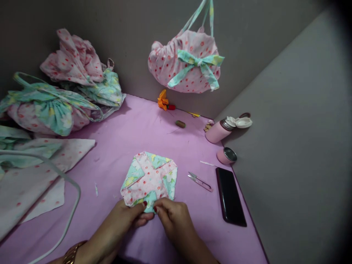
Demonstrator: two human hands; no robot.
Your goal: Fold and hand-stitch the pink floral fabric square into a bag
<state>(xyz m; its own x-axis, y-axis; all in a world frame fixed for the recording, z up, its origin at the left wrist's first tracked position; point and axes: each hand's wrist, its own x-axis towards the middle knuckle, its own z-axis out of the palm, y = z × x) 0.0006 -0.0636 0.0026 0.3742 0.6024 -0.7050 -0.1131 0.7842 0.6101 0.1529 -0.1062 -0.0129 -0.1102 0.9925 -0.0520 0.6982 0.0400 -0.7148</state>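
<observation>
A folded fabric piece (154, 178), pink with red dots and green floral triangles, lies in front of me with its near edge lifted in my hands. My left hand (132, 214) grips that near edge, thumb on top and fingers underneath. Close beside it, my right hand (173, 214) pinches the same edge between thumb and forefinger. Whether a needle is in that pinch is too small to make out. Thread snips (200, 181) rest to the right of the fabric.
Right of the snips are a phone (231, 196), a pink cup (227, 156) and a pink flask (220, 130). A thread spool (180, 124) lies farther back. Fabric bags (49, 108) and cut cloth (41, 179) fill the left, crossed by a white cable (74, 205). Another bag (189, 62) hangs above.
</observation>
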